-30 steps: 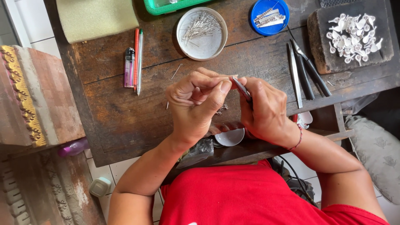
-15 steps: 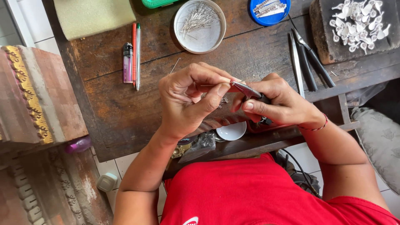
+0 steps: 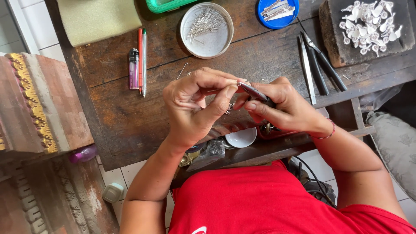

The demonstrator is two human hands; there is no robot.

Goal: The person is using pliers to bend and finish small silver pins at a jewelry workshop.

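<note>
The right hand's (image 3: 288,108) grip closes on slim pliers (image 3: 252,92), tip aimed up-left at the left hand's (image 3: 197,106) pinched fingertips, above the bench (image 3: 130,112).

Soft, even daylight, faint shadows under the hands, sharp focus, mild wide-angle bending at edges.

No packages, labels, signs or screens visible.

A worn dark wooden workbench (image 3: 130,112) stands on a white tiled floor (image 3: 30,26) in daylight.
</note>
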